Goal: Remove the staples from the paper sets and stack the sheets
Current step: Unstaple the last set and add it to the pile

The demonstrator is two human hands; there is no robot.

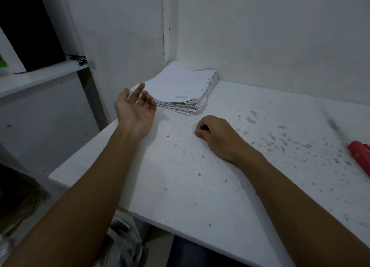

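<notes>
Paper sheets [178, 88] lie in a thick, slightly fanned stack at the far corner of the table [200, 166], pushed against both walls. The top sheet is white with a small blue stamp near its front edge, and the right-hand edges of the stack look ragged and uneven, with small notches along them.

The left hand [136, 106] hovers palm up just above the far left edge of the table, right beside the stack; its fingers are loosely spread and slightly bent, holding nothing. The right hand [214, 132] rests knuckles up on the table a little in front of the stack, fingers curled under into a loose fist; whether anything small sits inside it cannot be told.

A red plastic tool [360, 156], partly cut off by the frame, lies at the right edge of the table, well apart from both hands.

The table is flat, matte white and worn, speckled with grey chips and scuffs, thickest toward the right. Plain white walls [260, 36] meet in a corner behind the stack. A white shelf [40, 76] to the left carries a dark boxy object [30, 26].
</notes>
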